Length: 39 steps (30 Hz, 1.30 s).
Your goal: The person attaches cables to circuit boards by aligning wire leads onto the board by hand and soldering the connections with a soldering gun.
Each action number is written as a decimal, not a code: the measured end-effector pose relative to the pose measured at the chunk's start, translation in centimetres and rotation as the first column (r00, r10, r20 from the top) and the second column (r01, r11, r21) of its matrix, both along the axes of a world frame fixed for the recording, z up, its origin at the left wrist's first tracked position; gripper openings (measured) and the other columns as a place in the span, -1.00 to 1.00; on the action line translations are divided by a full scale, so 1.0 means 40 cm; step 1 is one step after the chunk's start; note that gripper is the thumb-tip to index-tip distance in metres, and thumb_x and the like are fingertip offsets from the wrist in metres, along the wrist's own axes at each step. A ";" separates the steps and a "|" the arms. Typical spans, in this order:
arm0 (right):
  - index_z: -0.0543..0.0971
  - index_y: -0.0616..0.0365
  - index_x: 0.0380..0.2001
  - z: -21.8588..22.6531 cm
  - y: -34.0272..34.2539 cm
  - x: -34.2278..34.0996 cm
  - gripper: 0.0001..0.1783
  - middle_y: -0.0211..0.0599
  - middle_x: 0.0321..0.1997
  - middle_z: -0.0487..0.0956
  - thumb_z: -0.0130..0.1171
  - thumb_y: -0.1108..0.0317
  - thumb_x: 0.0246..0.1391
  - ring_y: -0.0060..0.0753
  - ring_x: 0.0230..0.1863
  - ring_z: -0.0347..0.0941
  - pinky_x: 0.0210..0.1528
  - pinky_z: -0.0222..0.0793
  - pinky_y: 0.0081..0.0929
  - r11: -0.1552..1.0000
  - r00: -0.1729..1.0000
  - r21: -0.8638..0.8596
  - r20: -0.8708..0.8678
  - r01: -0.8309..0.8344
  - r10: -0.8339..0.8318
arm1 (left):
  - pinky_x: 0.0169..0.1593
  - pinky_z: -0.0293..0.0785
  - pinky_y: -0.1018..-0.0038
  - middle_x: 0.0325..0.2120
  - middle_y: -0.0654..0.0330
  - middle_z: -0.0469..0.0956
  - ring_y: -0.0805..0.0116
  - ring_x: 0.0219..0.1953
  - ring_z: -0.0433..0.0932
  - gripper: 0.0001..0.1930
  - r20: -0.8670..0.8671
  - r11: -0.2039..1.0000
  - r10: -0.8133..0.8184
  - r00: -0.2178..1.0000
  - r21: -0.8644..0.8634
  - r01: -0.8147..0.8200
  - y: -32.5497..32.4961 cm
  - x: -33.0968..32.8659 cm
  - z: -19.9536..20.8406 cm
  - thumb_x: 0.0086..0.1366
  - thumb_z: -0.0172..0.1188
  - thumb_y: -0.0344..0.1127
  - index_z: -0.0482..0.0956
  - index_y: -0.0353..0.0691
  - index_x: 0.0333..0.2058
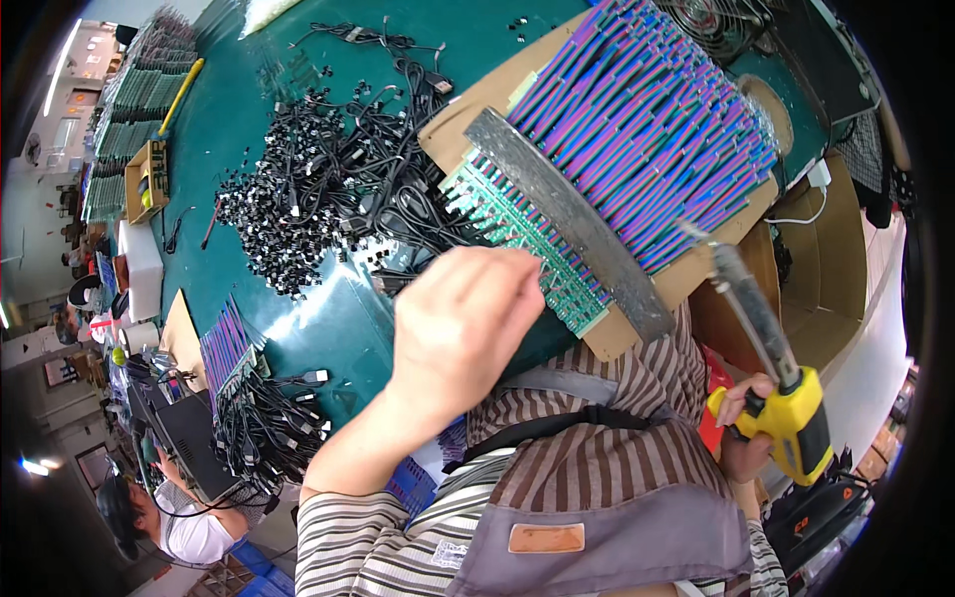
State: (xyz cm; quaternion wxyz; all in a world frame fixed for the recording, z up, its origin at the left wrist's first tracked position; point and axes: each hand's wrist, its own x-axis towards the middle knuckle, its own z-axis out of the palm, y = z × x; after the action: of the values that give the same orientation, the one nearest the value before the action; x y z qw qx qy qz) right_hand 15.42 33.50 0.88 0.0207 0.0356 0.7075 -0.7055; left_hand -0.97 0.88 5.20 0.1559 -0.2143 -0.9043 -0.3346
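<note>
My left hand (463,323) is closed in a pinch at the near edge of a strip of green circuit boards (537,254). Whatever its fingertips hold is hidden. On the right, my right hand (746,433) grips a yellow and black soldering gun (796,423), its long barrel angled up toward the boards and its tip apart from them. A dark, worn metal bar (582,224) lies across the boards. Beyond it, bundles of purple, blue and red striped ribbon wires (637,129) fan out over a cardboard sheet (612,338).
Left of the boards, a heap of black USB cables (338,179) covers part of the green table (348,328). More cables (264,428) and wires lie near left. A fan (721,20) stands far right, above a cardboard box (826,269). Another person (189,522) sits at lower left.
</note>
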 end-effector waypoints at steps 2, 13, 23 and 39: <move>0.47 0.26 -0.14 -0.002 -0.009 0.012 -0.31 -0.26 -0.41 0.50 0.02 -0.27 0.19 -0.49 -0.50 0.40 -0.41 0.34 -0.52 0.989 0.996 0.147 0.084 -0.020 0.008 | -0.33 0.56 0.45 -0.45 0.17 0.65 0.26 -0.41 0.63 -0.83 -0.003 0.997 -0.068 0.998 0.022 0.068 0.017 0.025 -0.029 -0.04 0.36 -0.55 0.65 -0.25 -0.40; 0.61 0.27 -0.35 -0.080 -0.053 0.064 -0.60 -0.07 -0.34 0.61 0.17 0.11 -0.10 0.00 -0.31 0.60 -0.21 0.54 -0.23 0.928 0.991 0.365 -0.078 -0.071 0.107 | -0.26 0.54 0.38 -0.37 0.17 0.56 0.20 -0.32 0.58 -0.75 0.002 0.979 -0.188 0.982 -0.085 0.187 0.020 0.038 -0.063 -0.06 0.35 -0.56 0.65 -0.28 -0.32; 0.63 0.22 -0.36 -0.036 -0.110 0.009 -0.72 -0.18 -0.32 0.61 0.16 0.32 -0.17 -0.12 -0.34 0.59 -0.27 0.52 -0.33 0.880 0.987 0.473 -0.127 -0.028 0.099 | -0.30 0.51 0.40 -0.40 0.19 0.57 0.23 -0.37 0.57 -0.77 0.081 0.966 -0.231 0.970 -0.102 0.239 0.005 0.017 -0.051 -0.06 0.35 -0.54 0.66 -0.27 -0.34; 0.59 0.23 -0.39 -0.006 -0.097 -0.019 -0.70 -0.18 -0.39 0.58 0.26 0.29 -0.24 -0.13 -0.37 0.56 -0.32 0.49 -0.37 0.855 0.976 0.513 -0.144 -0.069 0.165 | -0.27 0.51 0.39 -0.41 0.17 0.57 0.21 -0.34 0.58 -0.76 0.046 0.962 -0.264 0.964 -0.065 0.266 0.001 0.013 -0.063 -0.08 0.36 -0.54 0.65 -0.30 -0.34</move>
State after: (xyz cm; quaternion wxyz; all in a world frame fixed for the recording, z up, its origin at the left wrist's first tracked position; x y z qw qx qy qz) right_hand 14.65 29.62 0.63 -0.0112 -0.0683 0.8672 -0.4932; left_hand -0.43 0.92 2.66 0.0853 -0.3325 -0.8815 -0.3242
